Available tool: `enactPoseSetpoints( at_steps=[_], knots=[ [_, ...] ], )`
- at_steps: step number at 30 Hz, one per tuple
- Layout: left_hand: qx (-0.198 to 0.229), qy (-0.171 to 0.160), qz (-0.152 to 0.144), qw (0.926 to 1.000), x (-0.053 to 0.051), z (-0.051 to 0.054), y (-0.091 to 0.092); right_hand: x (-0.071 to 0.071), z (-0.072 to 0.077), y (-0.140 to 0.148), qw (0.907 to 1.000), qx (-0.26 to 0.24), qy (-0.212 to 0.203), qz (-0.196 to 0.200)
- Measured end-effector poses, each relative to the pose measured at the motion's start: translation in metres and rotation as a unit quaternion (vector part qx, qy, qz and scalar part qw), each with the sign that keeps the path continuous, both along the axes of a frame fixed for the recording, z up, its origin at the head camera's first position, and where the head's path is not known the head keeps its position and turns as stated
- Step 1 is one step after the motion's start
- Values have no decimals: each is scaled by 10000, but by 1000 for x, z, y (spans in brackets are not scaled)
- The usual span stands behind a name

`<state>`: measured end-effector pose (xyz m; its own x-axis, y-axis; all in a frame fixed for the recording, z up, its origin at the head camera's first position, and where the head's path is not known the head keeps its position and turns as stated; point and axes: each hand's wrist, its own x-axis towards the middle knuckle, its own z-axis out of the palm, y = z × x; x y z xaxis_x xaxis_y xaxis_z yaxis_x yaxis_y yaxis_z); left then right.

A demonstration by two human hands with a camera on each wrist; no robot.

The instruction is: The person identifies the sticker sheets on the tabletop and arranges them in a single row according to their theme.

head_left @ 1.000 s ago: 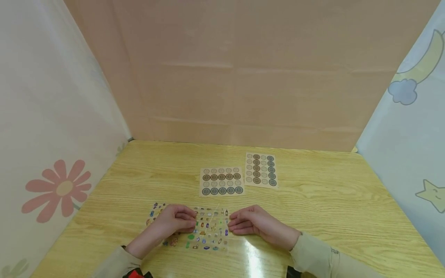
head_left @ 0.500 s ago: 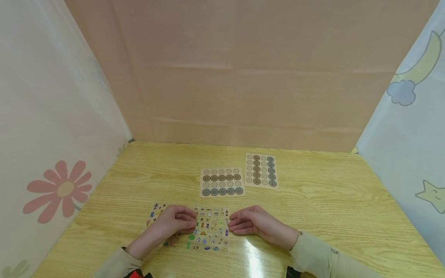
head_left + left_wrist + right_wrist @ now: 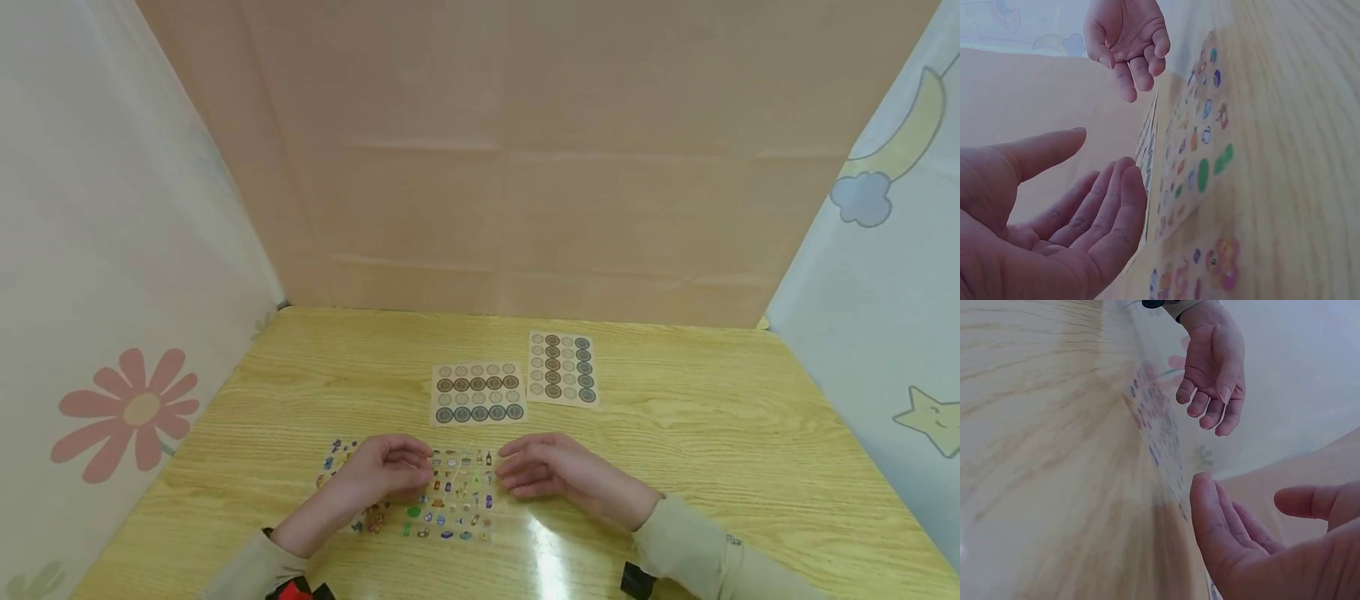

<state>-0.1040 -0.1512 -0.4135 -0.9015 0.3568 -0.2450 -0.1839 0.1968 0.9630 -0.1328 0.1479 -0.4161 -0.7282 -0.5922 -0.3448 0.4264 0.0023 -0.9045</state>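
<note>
My left hand (image 3: 378, 473) is over the clear sheet of small colourful stickers (image 3: 453, 521), near its left side. My right hand (image 3: 551, 471) is just past that sheet's right edge. Both hands have relaxed, gently bent fingers, thumbs apart, and nothing between them. In the left wrist view, the left fingers (image 3: 1124, 206) appear apart from the sheet. The right wrist view shows the right fingers (image 3: 1213, 515) holding nothing. A second sticker sheet (image 3: 330, 462) lies to the left, partly covered by my left hand and forearm.
Beyond the hands, two pale sheets with rows of round coin-like prints lie flat: one sideways (image 3: 478, 392), the other upright (image 3: 562, 367) to its right. A plain backdrop (image 3: 525, 208) rises behind the wooden table (image 3: 712, 433), and patterned cloth walls flank it.
Both hands have lifted slightly and their fingers have spread from the earlier bunched pose; the right hand has moved a little to the right. The sheets have stayed in place.
</note>
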Motion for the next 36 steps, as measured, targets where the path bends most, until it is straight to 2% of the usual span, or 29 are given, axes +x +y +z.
enactPoseSetpoints(
  at_steps=[6,13,16,21,27,32,36],
  knots=[
    [2,169,-32,9999,-3,11,2,-10,9,8,9999,-107,88,-12],
    [-533,946,59,9941,-16,20,1,-25,15,20,9993,-289,164,-173],
    [-677,1141,116,9911,-23,24,1,-32,16,25,9990,-273,225,-269],
    [-642,1131,187,9913,-33,28,-1,-44,15,34,9987,-272,254,-349],
    [-747,1199,180,9898,-48,32,-3,-51,15,40,9982,-259,265,-461],
    [-705,1163,110,9906,-66,34,-7,-54,14,43,9980,-305,154,-532],
    [-679,1164,143,9908,-83,33,-12,-54,11,43,9978,-320,114,-568]
  ],
)
